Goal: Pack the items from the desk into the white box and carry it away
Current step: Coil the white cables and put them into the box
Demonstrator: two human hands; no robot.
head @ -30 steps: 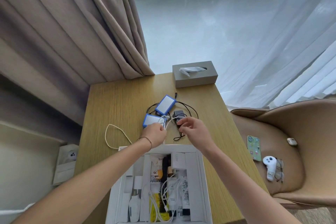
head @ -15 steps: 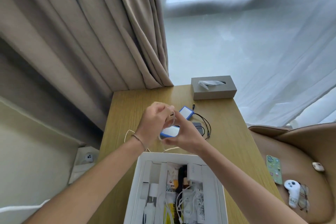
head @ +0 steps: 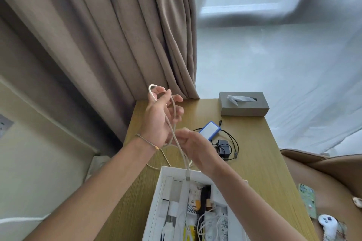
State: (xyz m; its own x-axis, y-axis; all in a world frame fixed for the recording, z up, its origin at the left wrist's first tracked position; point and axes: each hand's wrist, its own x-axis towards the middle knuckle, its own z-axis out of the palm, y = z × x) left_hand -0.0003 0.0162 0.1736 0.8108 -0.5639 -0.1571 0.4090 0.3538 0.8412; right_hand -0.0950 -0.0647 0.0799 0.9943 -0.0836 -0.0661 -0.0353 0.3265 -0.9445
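Left hand [head: 158, 119] now raised well above the bench [head: 254, 162] — 1 s ago it sat low by the blue-edged devices. White cable [head: 177, 144] lifted off the bench; now looped over the left hand's fingers [head: 162, 92], connector end hanging at the white box [head: 156, 191] rim. Right hand [head: 194, 147] moved from the black cable tangle to pinching the white cable below the left hand. Only one blue-edged device [head: 209, 130] visible vs. two before — the 2nd can't be located.
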